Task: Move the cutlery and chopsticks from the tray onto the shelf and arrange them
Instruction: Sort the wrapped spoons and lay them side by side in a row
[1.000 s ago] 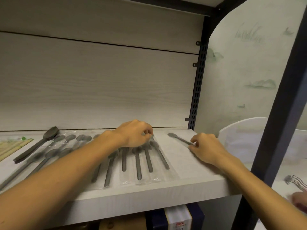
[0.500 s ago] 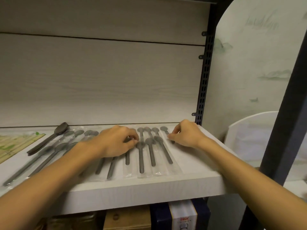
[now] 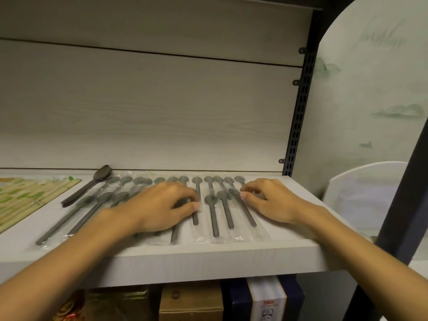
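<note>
Several grey spoons in clear wrappers [image 3: 213, 214] lie in two rows on the white shelf [image 3: 208, 257], bowls toward the back wall. My left hand [image 3: 162, 208] sits over the middle of the rows, its curled thumb and fingertips pinching a wrapped spoon's handle [image 3: 196, 218]. My right hand [image 3: 272, 202] is at the right end of the rows, fingertips pinching the rightmost wrapped spoon [image 3: 247, 213]. Unwrapped dark spoons [image 3: 89, 188] lie stacked at an angle to the left. Green-printed chopstick packs [image 3: 27, 198] lie at the far left.
A white tray [image 3: 363, 195] stands to the right, beyond the shelf's end and behind a black post [image 3: 407, 205]. A perforated black upright [image 3: 298, 112] marks the shelf's back right corner. Boxes [image 3: 192, 302] fill the level below.
My right hand brought a spoon from the shelf's right side into the right end of the rows. My left hand slid slightly over the middle spoons. The view shifted left and closer.
</note>
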`<state>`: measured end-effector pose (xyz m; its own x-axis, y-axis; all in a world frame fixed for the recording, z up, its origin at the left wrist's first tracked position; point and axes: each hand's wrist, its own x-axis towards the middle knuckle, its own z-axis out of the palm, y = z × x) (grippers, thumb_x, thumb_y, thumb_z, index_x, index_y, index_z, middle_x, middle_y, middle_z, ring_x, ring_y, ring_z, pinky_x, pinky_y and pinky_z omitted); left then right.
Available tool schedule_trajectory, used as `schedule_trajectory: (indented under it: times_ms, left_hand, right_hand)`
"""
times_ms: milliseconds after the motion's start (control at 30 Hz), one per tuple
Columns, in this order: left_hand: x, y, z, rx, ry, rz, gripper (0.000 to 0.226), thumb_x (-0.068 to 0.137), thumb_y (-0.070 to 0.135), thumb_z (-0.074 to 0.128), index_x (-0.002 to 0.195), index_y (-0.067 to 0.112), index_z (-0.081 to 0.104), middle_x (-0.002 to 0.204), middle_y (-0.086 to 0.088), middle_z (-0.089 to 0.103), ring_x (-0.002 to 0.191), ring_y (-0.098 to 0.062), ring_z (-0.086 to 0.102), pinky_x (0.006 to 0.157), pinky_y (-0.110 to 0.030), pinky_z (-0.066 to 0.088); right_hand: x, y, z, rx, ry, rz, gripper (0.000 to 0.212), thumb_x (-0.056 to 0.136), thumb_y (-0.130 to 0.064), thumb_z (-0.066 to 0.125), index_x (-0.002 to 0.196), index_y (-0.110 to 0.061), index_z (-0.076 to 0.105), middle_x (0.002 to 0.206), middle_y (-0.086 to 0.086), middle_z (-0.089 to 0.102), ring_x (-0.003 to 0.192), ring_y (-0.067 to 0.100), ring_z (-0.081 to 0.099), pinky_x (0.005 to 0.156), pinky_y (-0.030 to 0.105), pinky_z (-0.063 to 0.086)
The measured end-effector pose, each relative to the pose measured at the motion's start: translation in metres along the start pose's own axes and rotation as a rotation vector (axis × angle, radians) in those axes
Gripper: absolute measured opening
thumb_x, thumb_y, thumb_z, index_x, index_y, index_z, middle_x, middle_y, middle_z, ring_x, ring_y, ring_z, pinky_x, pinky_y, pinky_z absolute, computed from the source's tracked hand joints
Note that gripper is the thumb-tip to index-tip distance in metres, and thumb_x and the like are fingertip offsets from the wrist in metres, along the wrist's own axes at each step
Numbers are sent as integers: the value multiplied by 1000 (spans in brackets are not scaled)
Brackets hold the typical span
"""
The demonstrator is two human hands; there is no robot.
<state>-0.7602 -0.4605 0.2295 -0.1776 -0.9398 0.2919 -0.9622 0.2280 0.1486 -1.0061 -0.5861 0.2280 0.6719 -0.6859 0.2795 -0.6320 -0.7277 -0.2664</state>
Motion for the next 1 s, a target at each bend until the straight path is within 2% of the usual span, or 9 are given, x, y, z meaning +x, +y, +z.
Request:
schedule_trajectory:
  times_ms: [100, 200, 333, 467, 567, 700, 800, 900, 1000]
  left_hand:
    - [-12, -2, -8, -34, 46, 9, 29, 95, 50, 42, 114, 37, 60, 113, 22, 60, 93, 6, 49, 88, -31, 47]
    - [-40, -8, -15, -58, 64, -4, 39, 92, 59, 36, 116, 39, 60, 116, 24, 58, 104, 8, 49, 94, -26, 44]
    - [-77, -2, -19, -62, 88, 3, 55, 88, 70, 21, 119, 42, 57, 122, 29, 52, 115, 11, 43, 102, -26, 39]
    - [-96, 7, -20, -9, 55, -20, 56, 89, 69, 17, 124, 43, 53, 128, 28, 45, 121, 5, 37, 105, -27, 32]
    - [-108, 5, -18, 20, 34, -49, 56, 91, 66, 18, 130, 41, 49, 133, 25, 44, 125, 3, 35, 105, -24, 27]
    - [-122, 3, -15, 46, 28, -55, 57, 92, 66, 16, 138, 43, 40, 143, 24, 37, 131, 3, 27, 102, -18, 18]
    - [-124, 6, -14, 36, 30, -48, 57, 92, 65, 16, 141, 43, 34, 149, 22, 28, 136, 1, 21, 108, -21, 15]
    - [-121, 12, -11, 39, 23, -9, 56, 94, 63, 13, 143, 42, 32, 152, 19, 27, 138, 0, 21, 113, -26, 15]
    - [-116, 20, -8, 67, 12, 29, 53, 98, 57, 15, 145, 39, 31, 152, 18, 30, 139, -1, 22, 113, -27, 15]
  right_hand:
    - [-9, -12, -2, -31, 87, -6, 35, 98, -41, 46, 121, -22, 62, 117, -1, 62, 108, 17, 55, 92, 31, 44]
    - [-25, -40, 0, -20, 119, -86, 35, 97, -46, 43, 119, -28, 63, 117, -8, 61, 108, 10, 53, 95, 28, 42]
    - [-49, -88, 10, -39, 86, -186, 56, 91, -65, 28, 126, -33, 58, 126, -18, 53, 117, 1, 45, 101, 24, 37]
    - [-57, -131, 24, -66, 42, -196, 68, 87, -72, 17, 129, -34, 54, 127, -19, 50, 117, -2, 41, 103, 25, 34]
    - [-60, -143, 36, -114, 32, -171, 66, 88, -70, 16, 125, -31, 56, 122, -16, 53, 113, 2, 44, 100, 24, 34]
    - [-72, -152, 40, -64, 69, -128, 59, 89, -67, 25, 127, -32, 55, 120, -19, 52, 112, -2, 42, 100, 19, 33]
    - [-77, -155, 39, -40, 103, -103, 55, 90, -66, 30, 133, -37, 50, 126, -24, 47, 118, -5, 39, 102, 14, 29]
    - [-75, -154, 43, -96, 102, -72, 60, 91, -64, 23, 140, -35, 43, 138, -20, 44, 128, -2, 36, 104, 14, 23]
    - [-74, -152, 49, -86, 95, -67, 59, 94, -61, 21, 138, -31, 47, 136, -14, 52, 126, 2, 42, 106, 18, 28]
